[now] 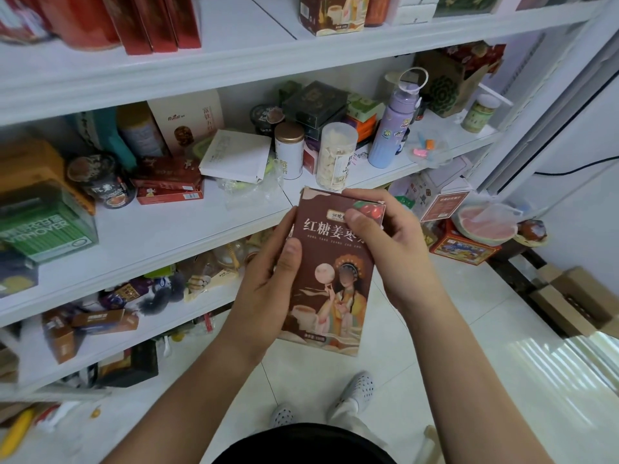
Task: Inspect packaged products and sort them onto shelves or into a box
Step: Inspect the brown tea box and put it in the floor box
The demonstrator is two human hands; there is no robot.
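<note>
A tall brown carton (330, 289) printed with Chinese characters and a figure in costume is held upright in front of me, its front face toward the camera. My left hand (268, 286) grips its left edge, thumb on the front. Over the top right corner curls my right hand (388, 239), with the thumb pressing the front near a cherry picture. The carton hangs in the air in front of the white shelf unit (187, 229).
The shelves are crowded with boxes, tins, a clear jar (336, 155) and a lilac bottle (393, 128). An open cardboard box (576, 303) sits on the tiled floor at right. A red tin (464, 246) and a watermelon-pattern bowl (485, 222) lie beside the unit.
</note>
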